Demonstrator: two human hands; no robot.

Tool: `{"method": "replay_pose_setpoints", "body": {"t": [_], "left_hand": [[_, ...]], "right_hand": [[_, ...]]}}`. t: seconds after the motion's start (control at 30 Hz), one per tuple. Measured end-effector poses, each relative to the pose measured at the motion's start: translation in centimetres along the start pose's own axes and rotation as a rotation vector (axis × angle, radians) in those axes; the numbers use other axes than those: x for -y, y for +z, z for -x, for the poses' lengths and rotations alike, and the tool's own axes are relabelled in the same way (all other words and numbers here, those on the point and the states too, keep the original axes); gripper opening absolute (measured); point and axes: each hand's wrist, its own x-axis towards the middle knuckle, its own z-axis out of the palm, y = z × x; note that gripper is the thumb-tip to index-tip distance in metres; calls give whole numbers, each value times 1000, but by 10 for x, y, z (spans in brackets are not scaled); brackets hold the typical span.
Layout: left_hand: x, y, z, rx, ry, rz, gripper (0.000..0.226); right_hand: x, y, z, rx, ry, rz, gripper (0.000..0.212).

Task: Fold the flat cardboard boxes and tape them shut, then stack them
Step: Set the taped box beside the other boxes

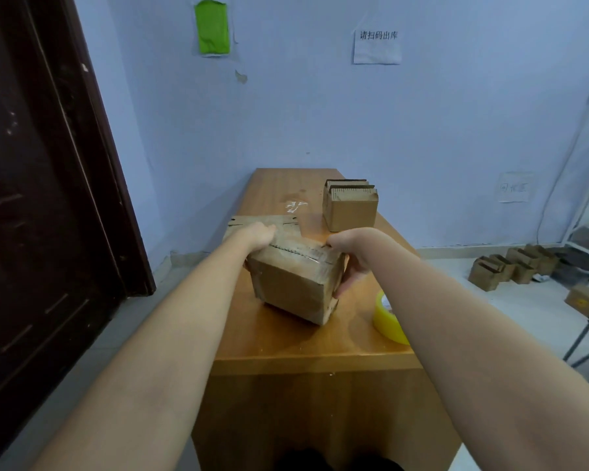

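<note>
On the near half of the table (286, 348) sits the box (295, 283), folded up and tilted, one lower corner down on the wood and the taped top seam turned toward the far side. Clear tape glints along that seam. The left hand (257, 234) lies over the box's far left top edge, fingers curled down behind it and out of sight, so how they lie I cannot tell. The right hand (351, 256) grips the right end, thumb on the near side and fingers wrapped over the top corner. It looks light and empty, stiff along its edges but likely to dent in the middle of a panel, and the tape would be slick; the corners and edges are the safer places to hold, one hand at each end as now. Just behind the box lies a flat box (262, 222), partly hidden by the left hand. Further back on the right stands a finished box (350, 207). A yellow tape roll (386, 321) rests near the right forearm. More boxes sit on the floor (510, 266) at right.
</note>
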Motion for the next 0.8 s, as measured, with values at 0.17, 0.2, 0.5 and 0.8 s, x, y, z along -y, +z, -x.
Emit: {"method": "replay_pose_setpoints", "body": {"t": [0.17, 0.2, 0.5, 0.8], "left_hand": [[-25, -24, 11, -35, 37, 126, 60], [-30, -28, 12, -35, 49, 176, 61], [-74, -12, 0, -51, 156, 381, 64], [-114, 76, -90, -140, 199, 406, 53]], "right_hand": [[14, -20, 21, -73, -189, -3, 37], [15, -24, 25, -88, -229, -8, 33], [-11, -64, 28, -355, -468, -174, 58], [-45, -107, -50, -604, -457, -303, 47]]}}
